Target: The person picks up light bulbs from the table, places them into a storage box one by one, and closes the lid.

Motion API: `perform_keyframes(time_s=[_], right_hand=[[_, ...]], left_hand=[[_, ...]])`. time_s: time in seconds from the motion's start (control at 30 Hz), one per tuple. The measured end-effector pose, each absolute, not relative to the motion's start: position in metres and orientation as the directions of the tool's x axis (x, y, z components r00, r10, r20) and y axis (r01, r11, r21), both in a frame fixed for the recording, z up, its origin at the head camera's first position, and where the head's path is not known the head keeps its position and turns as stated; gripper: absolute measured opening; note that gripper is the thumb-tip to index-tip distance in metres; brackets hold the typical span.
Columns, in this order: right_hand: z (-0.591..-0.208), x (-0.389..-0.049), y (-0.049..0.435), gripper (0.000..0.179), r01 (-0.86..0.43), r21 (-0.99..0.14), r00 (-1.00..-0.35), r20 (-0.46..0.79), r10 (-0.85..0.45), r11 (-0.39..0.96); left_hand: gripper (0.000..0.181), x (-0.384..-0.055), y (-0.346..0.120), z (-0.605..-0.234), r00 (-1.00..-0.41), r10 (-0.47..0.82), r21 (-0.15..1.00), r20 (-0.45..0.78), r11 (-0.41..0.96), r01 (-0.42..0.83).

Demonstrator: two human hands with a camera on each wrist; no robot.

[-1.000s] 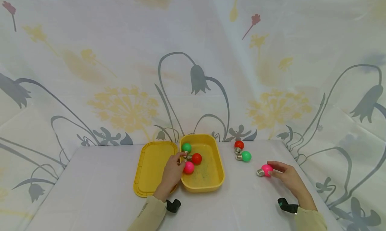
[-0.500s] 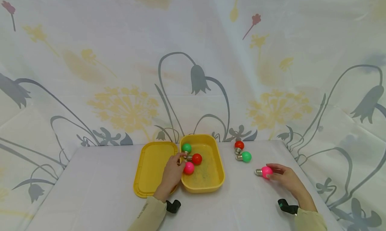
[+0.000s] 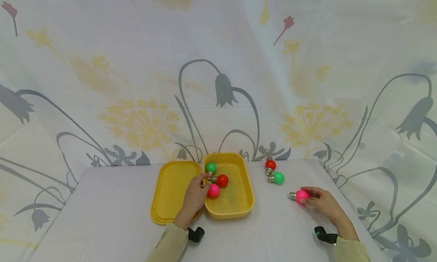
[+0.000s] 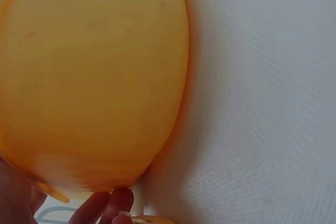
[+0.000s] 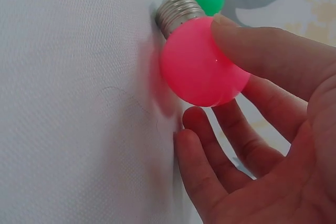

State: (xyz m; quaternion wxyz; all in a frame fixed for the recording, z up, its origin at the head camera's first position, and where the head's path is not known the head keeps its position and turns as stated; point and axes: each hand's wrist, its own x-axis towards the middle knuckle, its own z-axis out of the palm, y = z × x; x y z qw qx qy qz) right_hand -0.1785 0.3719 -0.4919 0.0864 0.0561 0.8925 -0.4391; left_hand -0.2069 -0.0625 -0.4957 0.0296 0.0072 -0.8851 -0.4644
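My left hand (image 3: 194, 195) grips the left rim of a yellow plastic box (image 3: 235, 205). In the left wrist view its fingers (image 4: 122, 200) curl against the box's outer wall. Inside the box lie a green light bulb (image 3: 211, 168), a red light bulb (image 3: 222, 180) and a pink light bulb (image 3: 213, 191). On the right side of the table, my right hand (image 3: 322, 201) holds another pink light bulb (image 5: 194, 64) between thumb and fingers. This bulb lies on its side close to the cloth, its metal screw base pointing left in the head view.
A yellow lid (image 3: 170, 190) lies flat to the left of the box, partly under the left forearm. Another red bulb (image 3: 271, 164) and another green bulb (image 3: 279, 177) rest on the white cloth (image 3: 102, 216) right of the box. A flower-printed curtain (image 3: 218, 83) rises behind the table.
The pink bulb in my right hand has turned slightly, its base swinging a little to the left and more level. My left hand stays at the box rim.
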Motion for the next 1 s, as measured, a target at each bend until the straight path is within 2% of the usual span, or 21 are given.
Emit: perform_keyframes(time_s=[1.0], right_hand=[[-0.4868, -0.171, 0.365, 0.059, 0.159, -0.803, -0.985, -0.169, 0.036, 0.574]], left_hand=[[0.029, -0.2062, -0.062, -0.4965, -0.998, -0.046, 0.83, 0.049, 0.557, 0.015]])
